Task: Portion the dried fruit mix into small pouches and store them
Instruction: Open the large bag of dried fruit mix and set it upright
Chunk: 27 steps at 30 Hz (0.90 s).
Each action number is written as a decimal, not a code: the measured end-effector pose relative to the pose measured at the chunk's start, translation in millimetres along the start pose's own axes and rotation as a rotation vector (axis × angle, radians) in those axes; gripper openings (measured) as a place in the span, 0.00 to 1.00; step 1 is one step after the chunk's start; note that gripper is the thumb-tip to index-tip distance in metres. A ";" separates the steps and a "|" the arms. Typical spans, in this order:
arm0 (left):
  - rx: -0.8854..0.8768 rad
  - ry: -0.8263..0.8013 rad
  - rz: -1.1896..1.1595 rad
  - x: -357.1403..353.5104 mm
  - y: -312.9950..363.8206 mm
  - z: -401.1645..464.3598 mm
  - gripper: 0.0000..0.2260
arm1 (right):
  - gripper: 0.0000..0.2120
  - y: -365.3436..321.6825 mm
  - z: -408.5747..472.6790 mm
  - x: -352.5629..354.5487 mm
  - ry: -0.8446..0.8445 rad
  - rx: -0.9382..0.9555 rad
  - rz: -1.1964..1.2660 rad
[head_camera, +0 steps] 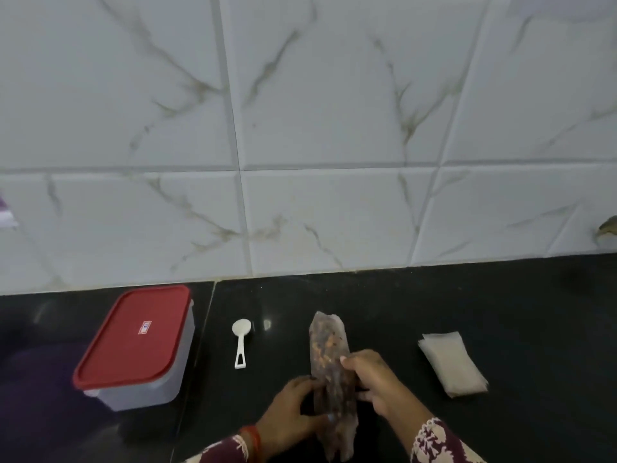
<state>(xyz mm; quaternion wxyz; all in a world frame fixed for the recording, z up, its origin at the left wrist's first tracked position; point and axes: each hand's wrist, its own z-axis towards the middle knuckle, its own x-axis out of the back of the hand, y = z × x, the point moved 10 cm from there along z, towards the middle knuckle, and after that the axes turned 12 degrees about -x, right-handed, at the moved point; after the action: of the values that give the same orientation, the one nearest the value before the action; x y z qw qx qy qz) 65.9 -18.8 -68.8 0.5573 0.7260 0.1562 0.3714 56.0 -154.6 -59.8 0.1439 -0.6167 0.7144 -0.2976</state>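
Hands grip the fruit bag (330, 369): left hand (293, 416), right hand (374, 379), fingers curled round it. Best opened upright, with spoon (241, 340) left of it.

We see two bare hands at the bottom edge, each leading back to a sleeve. Behind the left hand (293, 414), a maroon sleeve (222, 452) carries a cream floral print, its cuff just short of the wrist. Between that cuff and the hand sits an orange-red band (252, 444), several strands wide, wrapped round the wrist. Behind the right hand (375, 379), the other sleeve (440, 444) shows the same maroon cloth, with larger cream blossoms crowding its edge.
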 end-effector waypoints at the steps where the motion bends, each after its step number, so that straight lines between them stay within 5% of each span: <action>1: -0.014 0.037 0.080 8.2 2.2 3.2 0.28 | 0.04 -4.0 -2.5 -0.6 -0.018 0.000 0.016; 5: -0.005 0.076 -0.011 16.2 14.3 8.6 0.12 | 0.09 -8.7 -12.2 -0.9 -0.027 -0.012 0.046; 8: -0.009 0.066 -0.091 17.6 27.8 14.6 0.19 | 0.05 -13.4 -20.8 -1.7 -0.039 -0.016 0.031; 11: 0.055 0.089 -0.175 19.2 33.4 14.7 0.23 | 0.12 -18.5 -25.8 -9.3 -0.090 -0.012 0.064; 27: 0.061 0.203 -0.480 43.6 60.2 -9.0 0.19 | 0.28 -47.5 -69.2 -32.5 -0.183 0.042 0.196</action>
<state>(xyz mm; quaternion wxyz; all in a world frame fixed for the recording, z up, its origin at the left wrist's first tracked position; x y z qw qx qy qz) 77.7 -4.5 3.8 0.5887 0.6437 0.3903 0.2947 60.7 -109.0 17.7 0.2495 -0.5655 0.7487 -0.2396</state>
